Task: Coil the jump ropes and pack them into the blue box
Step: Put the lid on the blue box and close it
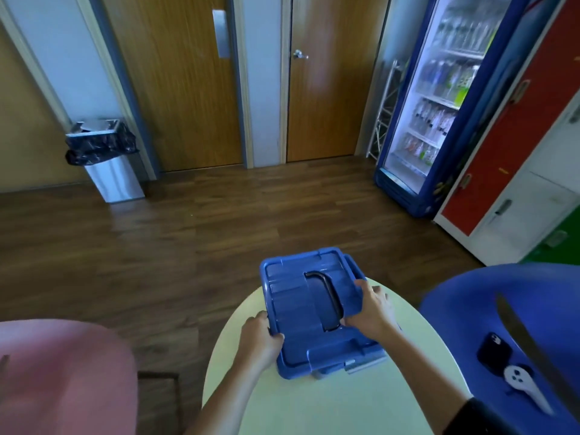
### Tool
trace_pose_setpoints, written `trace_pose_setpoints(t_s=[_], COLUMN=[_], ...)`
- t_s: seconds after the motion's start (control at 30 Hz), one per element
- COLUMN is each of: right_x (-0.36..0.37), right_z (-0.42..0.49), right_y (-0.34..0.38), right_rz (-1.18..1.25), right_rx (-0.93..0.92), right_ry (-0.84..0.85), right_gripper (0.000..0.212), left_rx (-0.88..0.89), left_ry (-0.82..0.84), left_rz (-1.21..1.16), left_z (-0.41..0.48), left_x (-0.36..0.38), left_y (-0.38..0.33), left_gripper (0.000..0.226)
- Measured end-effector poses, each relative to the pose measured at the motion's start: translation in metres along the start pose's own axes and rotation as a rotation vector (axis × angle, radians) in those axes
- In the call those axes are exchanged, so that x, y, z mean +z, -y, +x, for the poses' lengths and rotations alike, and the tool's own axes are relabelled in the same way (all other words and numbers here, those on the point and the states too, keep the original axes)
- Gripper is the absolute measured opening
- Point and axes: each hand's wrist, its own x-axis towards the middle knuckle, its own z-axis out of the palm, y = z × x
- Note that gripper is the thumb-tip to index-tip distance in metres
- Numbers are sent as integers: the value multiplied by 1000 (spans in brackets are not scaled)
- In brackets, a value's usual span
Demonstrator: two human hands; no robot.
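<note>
Head view: left hand [262, 335] and right hand [373, 309] each clutch an edge of the blue box lid [295, 312]. It looks like stiff, light plastic, so rim holds should suit.

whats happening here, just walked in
A person stands at a round white table with both hands on the lid of a blue box. The left hand grips the lid's near left corner and the right hand holds its right edge, beside the black handle. The lid sits askew on the box, not seated. No jump ropes are in view.
</note>
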Motion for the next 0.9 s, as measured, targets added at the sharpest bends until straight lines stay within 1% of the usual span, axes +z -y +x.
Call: trace_pose_setpoints(t_s=[0.07,0.2,0.33,0.4,0.5,0.63,0.67,0.7,0.77,0.8,0.83,0.9], right_x=[-8,-13,-13,-11,-9,-5,-4,-4,-4,-5,-6,-7], right_z=[8,25,43,51,64,80,84,88,100,107,115,133], right_y=[-21,-50,-65,-69,-70,-72,-72,-71,-67,-62,-57,-43], right_rz=[-10,-1,-8,-25,-40,-11,-6,-11,-42,-52,-57,-70], right_rx=[26,44,1,-39,-90,-104,-104,-105,-118,-129,-147,-222], right_ry=[29,85,138,152,153,135,112,82,24,4,-10,-18], right_gripper=[93,94,91,87,79,65,60,56,54,54,54,55], left_rx=[-30,-84,-124,-139,-158,-227,-250,-276,-304,-295,-273,-199], left_ry=[15,30,-4,-24,-47,-33,-28,-24,-49,-79,-117,-200], left_rz=[1,36,81,93,97,65,75,97,129,136,148,178], left_z=[1,6,9,11,13,19,22,26,39,47,56,76], left_x=[21,53,71,75,79,81,80,79,75,73,70,63], left_y=[-16,-35,-39,-38,-38,-37,-37,-39,-42,-44,-47,-54], left_gripper=[18,18,26,27,21,23,27,38,61,68,72,74])
